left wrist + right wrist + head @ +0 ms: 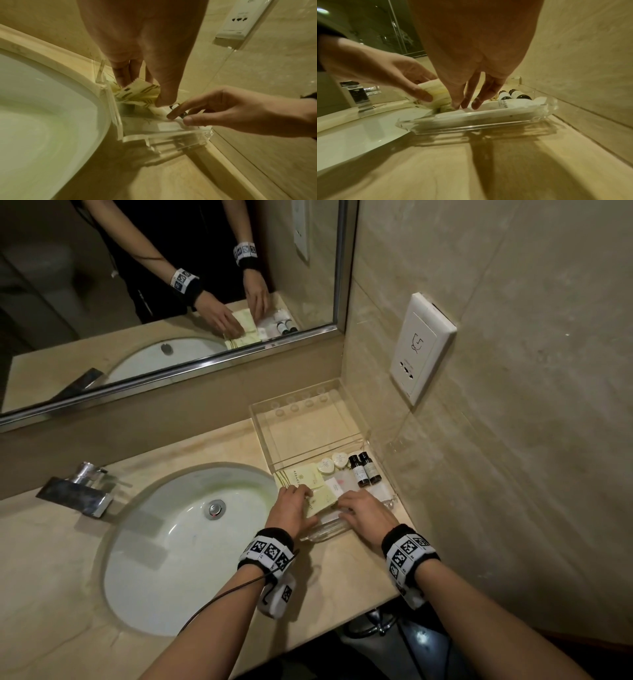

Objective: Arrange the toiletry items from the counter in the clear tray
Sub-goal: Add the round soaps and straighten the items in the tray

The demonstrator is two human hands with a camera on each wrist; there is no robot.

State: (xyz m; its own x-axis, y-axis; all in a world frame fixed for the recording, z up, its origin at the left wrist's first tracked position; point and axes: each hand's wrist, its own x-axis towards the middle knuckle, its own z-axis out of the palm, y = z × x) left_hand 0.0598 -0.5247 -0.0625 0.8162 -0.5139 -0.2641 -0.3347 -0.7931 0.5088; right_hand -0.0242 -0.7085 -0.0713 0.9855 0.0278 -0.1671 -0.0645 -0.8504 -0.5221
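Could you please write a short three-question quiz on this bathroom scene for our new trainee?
1. True or false: the two dark bottles stand on the bare counter outside the clear tray.
2. Which item does the left hand hold? A) a pale yellow packet; B) a heart-shaped soap; C) the faucet.
3. Fill in: the tray sits between the sink and the ____.

Key
1. False; they lie inside the tray, near the wall side.
2. A; the fingers curl round the packet in the tray, while the right hand touches the tray's contents beside it with straight fingers.
3. Wall.
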